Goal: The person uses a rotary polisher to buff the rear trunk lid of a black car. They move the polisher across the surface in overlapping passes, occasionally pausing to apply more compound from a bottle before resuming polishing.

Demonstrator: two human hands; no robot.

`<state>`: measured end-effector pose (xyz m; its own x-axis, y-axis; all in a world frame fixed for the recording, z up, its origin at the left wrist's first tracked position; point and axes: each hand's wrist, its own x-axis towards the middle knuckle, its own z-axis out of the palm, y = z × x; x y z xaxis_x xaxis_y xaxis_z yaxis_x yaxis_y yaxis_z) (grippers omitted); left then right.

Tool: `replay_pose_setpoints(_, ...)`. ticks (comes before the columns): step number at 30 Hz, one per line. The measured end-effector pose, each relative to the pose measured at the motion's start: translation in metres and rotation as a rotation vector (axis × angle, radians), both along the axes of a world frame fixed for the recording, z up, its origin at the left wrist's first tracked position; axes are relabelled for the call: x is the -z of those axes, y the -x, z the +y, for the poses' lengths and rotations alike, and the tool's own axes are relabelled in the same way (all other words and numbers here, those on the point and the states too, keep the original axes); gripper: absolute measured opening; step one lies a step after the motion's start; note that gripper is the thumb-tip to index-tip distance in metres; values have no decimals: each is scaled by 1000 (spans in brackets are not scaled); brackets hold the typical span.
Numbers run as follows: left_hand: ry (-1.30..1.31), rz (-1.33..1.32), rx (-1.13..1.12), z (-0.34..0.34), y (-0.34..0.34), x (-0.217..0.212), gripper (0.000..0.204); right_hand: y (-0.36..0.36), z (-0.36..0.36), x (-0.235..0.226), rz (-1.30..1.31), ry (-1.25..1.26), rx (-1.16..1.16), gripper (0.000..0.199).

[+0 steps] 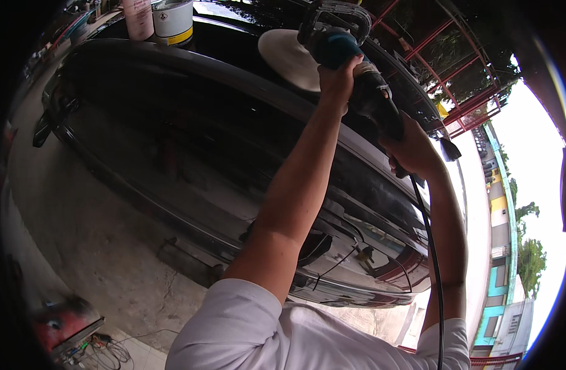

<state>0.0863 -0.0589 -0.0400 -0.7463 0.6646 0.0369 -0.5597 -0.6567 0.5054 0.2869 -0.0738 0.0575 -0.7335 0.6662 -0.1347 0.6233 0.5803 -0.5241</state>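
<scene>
A teal and black power polisher with a round white pad is held over the dark surface of a black car. My left hand is closed round the polisher's body, just behind its head. Farther back, my right hand grips the black rear handle. From that handle a black cord runs down past my right arm. The pad lies at or close to the car's upper surface; I cannot tell whether it presses on it or spins.
On the car at the upper left stand a pink bottle and a grey-white can with a yellow band. A red machine and tangled cables lie on the floor at the lower left. Red metal framing rises at the upper right.
</scene>
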Motion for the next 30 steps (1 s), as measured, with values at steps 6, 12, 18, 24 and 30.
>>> replay_pose_setpoints(6,37,-54,-81,-68,103,2,56,104,-35,15,38,-38,-142,30)
replay_pose_setpoints(12,55,84,-195,-83,107,5,59,102,-40,21,40,-42,-142,45)
replay_pose_setpoints(18,477,552,110,-159,119,8,58,29,-41,23,70,-79,63,75)
replay_pose_setpoints(24,809,952,-1345,-227,266,11,106,-29,-54,29,35,-145,151,74)
replay_pose_setpoints(30,1246,1080,-1213,-224,319,14,152,-60,-34,53,149,-174,125,64)
